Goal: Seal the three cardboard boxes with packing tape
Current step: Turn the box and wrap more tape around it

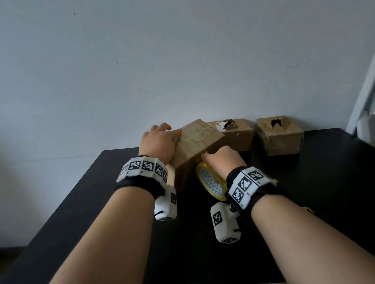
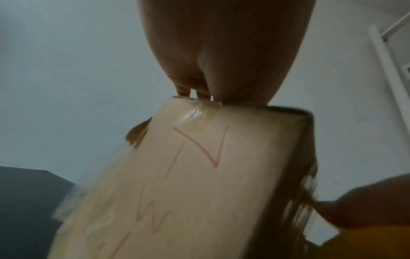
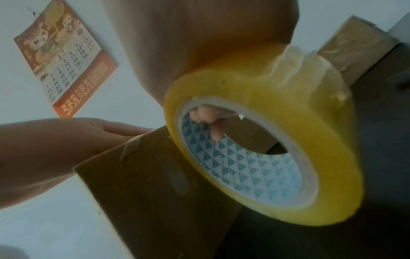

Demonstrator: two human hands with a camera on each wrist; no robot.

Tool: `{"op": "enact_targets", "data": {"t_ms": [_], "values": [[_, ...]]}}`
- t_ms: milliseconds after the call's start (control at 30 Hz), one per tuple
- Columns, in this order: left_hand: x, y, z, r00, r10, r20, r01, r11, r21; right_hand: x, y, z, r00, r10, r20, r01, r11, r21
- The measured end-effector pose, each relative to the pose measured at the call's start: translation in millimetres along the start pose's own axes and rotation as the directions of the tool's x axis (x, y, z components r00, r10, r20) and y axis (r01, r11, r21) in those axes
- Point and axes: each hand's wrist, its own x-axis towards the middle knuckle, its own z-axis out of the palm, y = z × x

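Observation:
A tilted cardboard box [image 1: 195, 145] stands on one edge on the black table [image 1: 321, 198]. My left hand [image 1: 159, 139] grips its upper left side, with fingertips [image 2: 184, 91] hooked over the top edge. The left wrist view shows the box face [image 2: 188, 175] with red pen marks and old clear tape. My right hand [image 1: 223, 159] holds a yellow packing tape roll [image 1: 210, 182] against the box's near right side. Its fingers [image 3: 208, 119] pass through the core of the roll [image 3: 266, 140], beside the box [image 3: 144, 184]. The left hand [image 3: 55, 149] also shows there.
Two more cardboard boxes stand against the wall at the back, a middle one [image 1: 233, 133] and a right one [image 1: 280, 134], both with gaping torn tops. A white frame [image 1: 371, 96] leans at the far right. A calendar [image 3: 64, 57] hangs on the wall.

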Motion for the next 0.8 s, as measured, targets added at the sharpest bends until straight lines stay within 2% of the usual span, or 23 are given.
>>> {"op": "enact_targets", "data": {"t_ms": [33,100,167,233,267,367,467,600,800], "values": [[-1,3,-1,1.0,0.025,0.003,-0.025,1.0,0.005,0,1,-1,1.0,0.001,-0.006,-0.001,1.0,-0.013],[-4,10,-9,0.991,0.046,0.126,-0.046,0.999,0.005,0,3,-2,1.0,-0.002,-0.017,0.002,0.999,-0.035],[-5,16,-18,0.947,0.056,0.316,-0.085,0.993,0.079,-1,5,-2,1.0,-0.001,-0.03,0.0,0.999,-0.052],[-8,20,-22,0.901,-0.033,0.433,-0.012,0.995,0.099,-2,5,-1,0.999,-0.001,-0.035,-0.001,0.998,-0.057],[-9,22,-23,0.894,-0.059,0.443,0.011,0.994,0.109,-3,6,-1,0.999,-0.002,-0.035,0.0,0.999,-0.051],[-15,24,-20,0.933,-0.047,0.357,0.019,0.997,0.081,-8,11,-4,0.998,-0.031,-0.048,0.029,0.999,-0.03],[-18,21,-19,0.939,-0.048,0.341,0.082,0.993,-0.086,-14,13,-15,0.996,-0.059,-0.07,0.06,0.998,0.009],[-24,20,-16,0.913,-0.059,0.403,0.251,0.86,-0.444,-21,11,-33,0.987,-0.106,-0.117,0.113,0.992,0.054],[-20,28,-25,0.896,-0.061,0.439,0.328,0.758,-0.564,-31,3,-58,0.975,-0.14,-0.171,0.165,0.976,0.139]]}}
